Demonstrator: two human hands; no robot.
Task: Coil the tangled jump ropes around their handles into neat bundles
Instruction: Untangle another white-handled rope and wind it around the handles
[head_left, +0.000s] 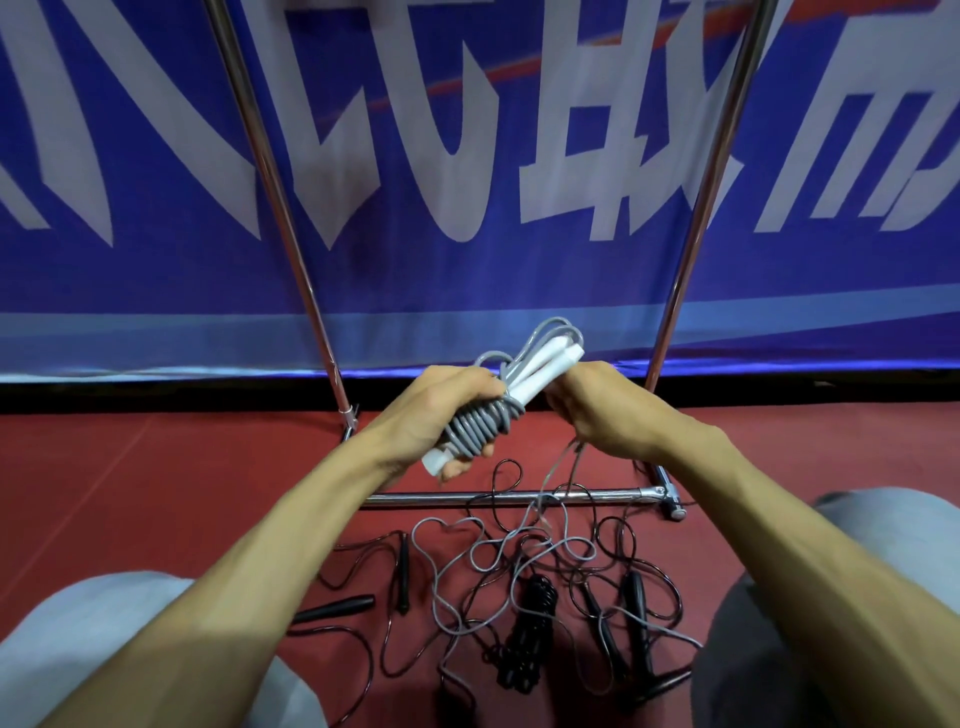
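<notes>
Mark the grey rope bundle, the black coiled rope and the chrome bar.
grey rope bundle (475, 425): head view, grey windings.
black coiled rope (529, 631): head view, middle coils.
chrome bar (415, 500): head view, bare left stretch.

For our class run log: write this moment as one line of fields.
left hand: grips grey rope bundle | right hand: holds trailing cord | tangled ropes on floor
</notes>
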